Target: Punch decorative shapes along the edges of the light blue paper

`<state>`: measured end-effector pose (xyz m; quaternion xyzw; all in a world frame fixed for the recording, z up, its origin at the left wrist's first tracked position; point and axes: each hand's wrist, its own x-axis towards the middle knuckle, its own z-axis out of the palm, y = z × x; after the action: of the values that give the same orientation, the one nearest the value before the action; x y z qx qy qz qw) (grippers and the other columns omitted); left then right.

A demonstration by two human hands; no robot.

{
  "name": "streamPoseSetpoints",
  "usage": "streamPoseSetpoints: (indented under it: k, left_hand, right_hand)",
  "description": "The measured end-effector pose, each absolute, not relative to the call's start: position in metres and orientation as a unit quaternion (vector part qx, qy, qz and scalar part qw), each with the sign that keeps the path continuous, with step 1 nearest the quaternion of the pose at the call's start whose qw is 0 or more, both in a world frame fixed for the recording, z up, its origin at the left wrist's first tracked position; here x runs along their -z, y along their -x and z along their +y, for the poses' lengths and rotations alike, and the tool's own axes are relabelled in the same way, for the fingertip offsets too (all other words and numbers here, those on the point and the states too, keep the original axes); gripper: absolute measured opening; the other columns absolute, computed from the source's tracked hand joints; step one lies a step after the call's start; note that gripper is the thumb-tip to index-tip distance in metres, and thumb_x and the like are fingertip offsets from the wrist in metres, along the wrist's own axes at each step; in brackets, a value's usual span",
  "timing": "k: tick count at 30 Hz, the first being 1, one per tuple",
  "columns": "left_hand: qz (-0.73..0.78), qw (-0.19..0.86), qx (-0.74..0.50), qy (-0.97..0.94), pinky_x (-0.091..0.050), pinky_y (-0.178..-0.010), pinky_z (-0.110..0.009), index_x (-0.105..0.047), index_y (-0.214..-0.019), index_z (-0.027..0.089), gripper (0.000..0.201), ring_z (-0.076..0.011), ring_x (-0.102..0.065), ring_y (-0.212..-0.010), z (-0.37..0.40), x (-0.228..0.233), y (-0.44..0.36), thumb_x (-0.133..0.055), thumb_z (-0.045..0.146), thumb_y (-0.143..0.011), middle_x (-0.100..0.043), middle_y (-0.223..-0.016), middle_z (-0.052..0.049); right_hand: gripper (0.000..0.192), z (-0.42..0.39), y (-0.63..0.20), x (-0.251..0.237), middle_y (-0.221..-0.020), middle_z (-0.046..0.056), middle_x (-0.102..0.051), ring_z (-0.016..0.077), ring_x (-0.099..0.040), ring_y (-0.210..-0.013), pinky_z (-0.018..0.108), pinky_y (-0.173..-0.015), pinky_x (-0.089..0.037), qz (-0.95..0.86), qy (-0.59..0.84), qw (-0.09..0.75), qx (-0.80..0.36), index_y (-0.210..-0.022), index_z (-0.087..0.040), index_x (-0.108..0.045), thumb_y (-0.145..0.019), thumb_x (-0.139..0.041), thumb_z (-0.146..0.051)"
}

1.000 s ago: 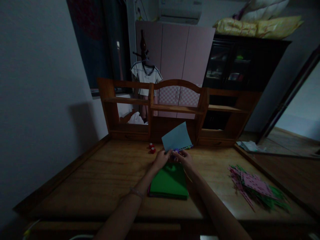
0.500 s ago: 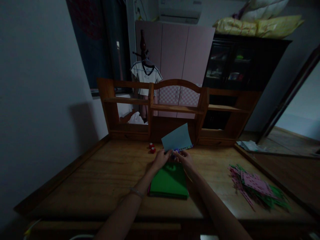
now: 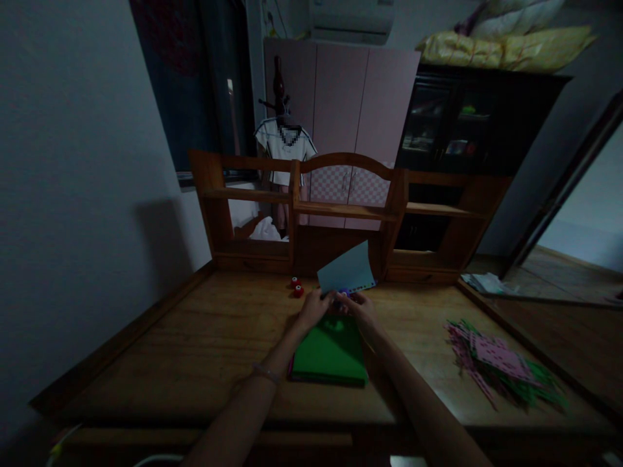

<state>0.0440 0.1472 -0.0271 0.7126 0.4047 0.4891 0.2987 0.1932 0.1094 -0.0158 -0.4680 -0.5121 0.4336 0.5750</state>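
A light blue sheet of paper (image 3: 346,267) rises tilted beyond my hands, with a row of small holes along its lower right edge. At that edge is a small purple hole punch (image 3: 344,293), partly covered by fingers. My right hand (image 3: 359,307) is closed around the punch. Closed beside it, my left hand (image 3: 314,307) pinches the paper's near edge next to the punch; its fingertips are partly hidden. Beneath both hands lies a green stack of paper or folder (image 3: 329,353). Two small red punches (image 3: 298,292) stand left of the paper.
Pink and green punched paper strips (image 3: 503,363) lie heaped on the right of the wooden desk (image 3: 204,337). A wooden shelf unit (image 3: 341,211) borders the far side, and a white wall (image 3: 87,194) rises at left. The room is dim.
The blue paper has shifted very slightly to the right. Both hands keep nearly the same place and grip.
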Motion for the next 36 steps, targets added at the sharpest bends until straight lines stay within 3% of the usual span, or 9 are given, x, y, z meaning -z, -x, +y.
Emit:
streamPoseSetpoints:
  k: [29, 36]
  left_hand:
    - [0.392, 0.279, -0.487, -0.729, -0.046, -0.078, -0.027, -0.067, -0.094, 0.013, 0.031, -0.0201, -0.061, -0.088, 0.1462, 0.0237, -0.0418, -0.049, 0.037, -0.084, -0.068, -0.095, -0.007]
    - [0.411, 0.265, -0.478, -0.73, -0.046, -0.077, -0.029, -0.067, -0.093, 0.013, 0.035, -0.021, -0.061, -0.085, 0.1489, 0.0274, -0.0405, -0.049, 0.041, -0.084, -0.068, -0.092, -0.008]
  right_hand:
    - [0.032, 0.1112, -0.1934, 0.02, -0.064, 0.001, -0.062, 0.0153, -0.056, -0.057, 0.027, -0.057, -0.044, -0.503, 0.437, 0.581, -0.466, -0.074, -0.018, -0.065, -0.062, -0.073, -0.046]
    - [0.032, 0.1103, -0.1942, 0.0202, -0.074, 0.004, -0.065, 0.0161, -0.058, -0.063, 0.026, -0.059, -0.045, -0.502, 0.434, 0.578, -0.475, -0.079, -0.018, -0.065, -0.063, -0.073, -0.044]
